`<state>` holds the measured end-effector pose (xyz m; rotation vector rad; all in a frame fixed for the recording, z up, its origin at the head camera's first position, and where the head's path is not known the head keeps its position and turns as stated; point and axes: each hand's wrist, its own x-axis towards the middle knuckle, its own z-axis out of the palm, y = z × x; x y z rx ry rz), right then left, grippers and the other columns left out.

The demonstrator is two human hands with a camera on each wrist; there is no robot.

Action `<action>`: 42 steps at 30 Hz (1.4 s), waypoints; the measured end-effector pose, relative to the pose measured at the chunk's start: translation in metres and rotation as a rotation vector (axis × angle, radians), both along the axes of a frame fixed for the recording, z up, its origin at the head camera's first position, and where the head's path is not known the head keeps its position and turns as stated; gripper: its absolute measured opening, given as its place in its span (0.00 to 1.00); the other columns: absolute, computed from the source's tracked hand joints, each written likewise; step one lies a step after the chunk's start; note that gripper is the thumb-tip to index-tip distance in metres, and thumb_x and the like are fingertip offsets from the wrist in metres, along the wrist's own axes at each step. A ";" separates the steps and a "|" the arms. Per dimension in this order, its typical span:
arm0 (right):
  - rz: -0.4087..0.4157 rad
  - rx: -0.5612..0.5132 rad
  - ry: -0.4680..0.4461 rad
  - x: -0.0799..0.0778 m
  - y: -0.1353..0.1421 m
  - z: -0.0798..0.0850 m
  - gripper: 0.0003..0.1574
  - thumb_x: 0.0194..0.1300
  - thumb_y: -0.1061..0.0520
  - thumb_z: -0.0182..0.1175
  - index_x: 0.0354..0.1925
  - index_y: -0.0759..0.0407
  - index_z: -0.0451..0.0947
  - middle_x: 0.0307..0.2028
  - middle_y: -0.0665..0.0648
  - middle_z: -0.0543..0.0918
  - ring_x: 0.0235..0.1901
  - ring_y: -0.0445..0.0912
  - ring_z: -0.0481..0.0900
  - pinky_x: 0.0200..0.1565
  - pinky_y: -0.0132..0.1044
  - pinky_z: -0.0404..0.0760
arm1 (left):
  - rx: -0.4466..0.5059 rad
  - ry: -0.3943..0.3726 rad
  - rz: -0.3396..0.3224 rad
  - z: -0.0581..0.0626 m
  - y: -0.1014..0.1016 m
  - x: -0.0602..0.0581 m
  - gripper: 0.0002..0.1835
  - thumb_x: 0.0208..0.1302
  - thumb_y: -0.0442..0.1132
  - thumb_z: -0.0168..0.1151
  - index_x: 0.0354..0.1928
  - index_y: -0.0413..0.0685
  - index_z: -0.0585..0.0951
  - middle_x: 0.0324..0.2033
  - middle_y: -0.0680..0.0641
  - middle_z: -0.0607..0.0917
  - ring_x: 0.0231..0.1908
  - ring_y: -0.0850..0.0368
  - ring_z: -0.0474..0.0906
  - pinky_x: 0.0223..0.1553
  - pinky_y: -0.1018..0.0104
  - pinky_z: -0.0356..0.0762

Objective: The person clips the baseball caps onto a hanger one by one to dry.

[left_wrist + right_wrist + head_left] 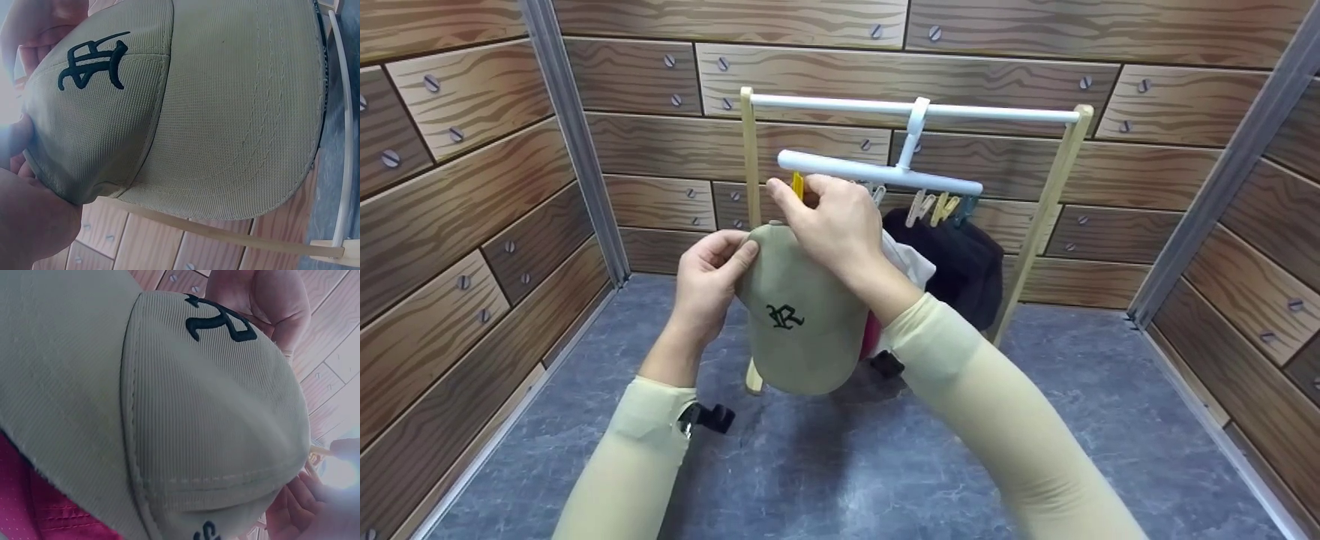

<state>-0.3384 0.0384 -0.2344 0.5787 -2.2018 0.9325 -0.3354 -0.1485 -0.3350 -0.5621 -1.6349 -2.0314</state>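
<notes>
A beige baseball cap [810, 330] with dark embroidered lettering hangs brim down under the left end of the hanger. My left hand [709, 277] pinches the cap's edge on the left between thumb and fingers. Over the crown, my right hand [844, 221] has thumb and fingers about a yellow clothespin [797, 186], pinching it. Those fingers reach behind the crown in the right wrist view, where the clothespin [318, 451] shows partly. The cap's brim [236, 101] fills much of the left wrist view.
A white hanger [877, 171] hangs from the rail [997, 112] of a wooden rack, with several clothespins [943, 208]. Behind the beige cap are a dark cap [971, 274], something white [911, 259] and a pink-red cap [67, 512]. Wood-patterned walls [810, 75] surround the grey floor [825, 465].
</notes>
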 end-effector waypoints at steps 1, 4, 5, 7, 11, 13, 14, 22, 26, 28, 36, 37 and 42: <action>0.011 0.000 0.001 0.000 0.001 0.000 0.33 0.79 0.34 0.66 0.20 0.47 0.73 0.19 0.46 0.73 0.24 0.47 0.74 0.29 0.41 0.67 | 0.002 0.002 -0.004 0.000 0.000 0.000 0.06 0.76 0.27 0.68 0.42 0.43 0.91 0.33 0.49 0.90 0.32 0.59 0.83 0.34 0.66 0.82; 0.044 -0.007 0.007 0.001 0.006 0.000 0.34 0.79 0.35 0.66 0.18 0.46 0.74 0.19 0.45 0.75 0.24 0.47 0.74 0.30 0.41 0.69 | 0.006 0.009 -0.012 0.001 0.002 0.001 0.06 0.76 0.26 0.68 0.42 0.42 0.91 0.33 0.49 0.90 0.32 0.59 0.83 0.35 0.66 0.82; 0.054 -0.010 0.007 0.001 0.008 0.000 0.34 0.79 0.35 0.66 0.17 0.46 0.73 0.18 0.45 0.74 0.24 0.47 0.74 0.30 0.41 0.69 | 0.006 0.011 -0.014 0.001 0.002 0.002 0.06 0.76 0.26 0.68 0.42 0.42 0.91 0.33 0.49 0.90 0.33 0.59 0.83 0.35 0.66 0.82; 0.069 -0.018 0.017 0.000 0.010 0.000 0.36 0.80 0.36 0.66 0.16 0.46 0.72 0.17 0.45 0.73 0.23 0.46 0.73 0.29 0.40 0.68 | 0.003 0.015 -0.016 0.001 0.003 0.003 0.06 0.76 0.26 0.68 0.42 0.42 0.91 0.33 0.49 0.90 0.33 0.59 0.83 0.36 0.66 0.82; 0.098 -0.044 0.024 0.000 0.014 0.001 0.36 0.80 0.39 0.67 0.14 0.46 0.72 0.14 0.45 0.73 0.22 0.45 0.73 0.29 0.39 0.67 | -0.002 0.015 -0.013 0.000 0.004 0.004 0.06 0.76 0.27 0.68 0.42 0.42 0.91 0.33 0.49 0.90 0.33 0.58 0.82 0.36 0.66 0.81; 0.111 -0.060 0.014 0.000 0.015 0.001 0.36 0.80 0.40 0.66 0.14 0.46 0.75 0.14 0.44 0.77 0.22 0.44 0.76 0.29 0.38 0.69 | -0.005 0.014 -0.014 0.000 0.005 0.004 0.06 0.76 0.27 0.68 0.42 0.42 0.91 0.33 0.49 0.90 0.33 0.58 0.82 0.36 0.66 0.80; 0.118 -0.068 0.006 -0.001 0.015 0.001 0.35 0.80 0.40 0.66 0.15 0.47 0.78 0.14 0.44 0.79 0.22 0.43 0.77 0.30 0.37 0.70 | -0.007 0.014 -0.015 0.000 0.006 0.005 0.06 0.76 0.27 0.68 0.42 0.42 0.91 0.33 0.49 0.90 0.33 0.58 0.82 0.36 0.66 0.80; 0.144 -0.116 -0.040 0.000 0.018 0.001 0.35 0.81 0.41 0.66 0.14 0.48 0.80 0.14 0.44 0.80 0.21 0.41 0.76 0.28 0.35 0.68 | -0.016 0.028 -0.011 0.003 0.011 0.007 0.05 0.75 0.26 0.69 0.43 0.40 0.91 0.33 0.49 0.89 0.34 0.58 0.82 0.36 0.66 0.80; 0.147 -0.126 -0.049 -0.001 0.019 0.001 0.36 0.81 0.41 0.66 0.14 0.48 0.81 0.13 0.44 0.77 0.20 0.42 0.74 0.27 0.36 0.66 | -0.015 0.041 -0.002 0.003 0.013 0.007 0.06 0.75 0.26 0.69 0.43 0.41 0.91 0.33 0.49 0.90 0.33 0.58 0.82 0.36 0.67 0.80; 0.146 -0.128 -0.049 -0.001 0.019 0.001 0.35 0.81 0.41 0.66 0.15 0.48 0.83 0.13 0.43 0.77 0.21 0.42 0.74 0.28 0.36 0.66 | -0.017 0.047 0.005 0.003 0.014 0.007 0.05 0.75 0.26 0.69 0.43 0.40 0.91 0.33 0.49 0.89 0.33 0.58 0.82 0.36 0.67 0.80; 0.149 -0.131 -0.060 0.000 0.019 0.001 0.36 0.81 0.43 0.65 0.13 0.49 0.81 0.13 0.44 0.78 0.21 0.42 0.74 0.27 0.35 0.66 | -0.021 0.069 0.046 0.003 0.018 0.007 0.04 0.75 0.26 0.68 0.45 0.34 0.90 0.34 0.50 0.91 0.33 0.59 0.82 0.36 0.67 0.81; 0.150 -0.133 -0.064 0.000 0.019 0.002 0.36 0.81 0.43 0.65 0.13 0.48 0.81 0.13 0.44 0.79 0.21 0.42 0.75 0.27 0.35 0.66 | -0.018 0.070 0.052 0.003 0.019 0.007 0.04 0.75 0.26 0.68 0.45 0.33 0.90 0.35 0.49 0.91 0.33 0.59 0.82 0.36 0.67 0.81; 0.149 -0.145 -0.080 0.001 0.019 0.002 0.35 0.81 0.44 0.66 0.13 0.49 0.82 0.14 0.44 0.78 0.23 0.42 0.76 0.28 0.35 0.67 | 0.001 0.071 0.080 0.003 0.024 0.008 0.04 0.76 0.27 0.69 0.46 0.32 0.90 0.36 0.49 0.92 0.33 0.59 0.84 0.36 0.66 0.83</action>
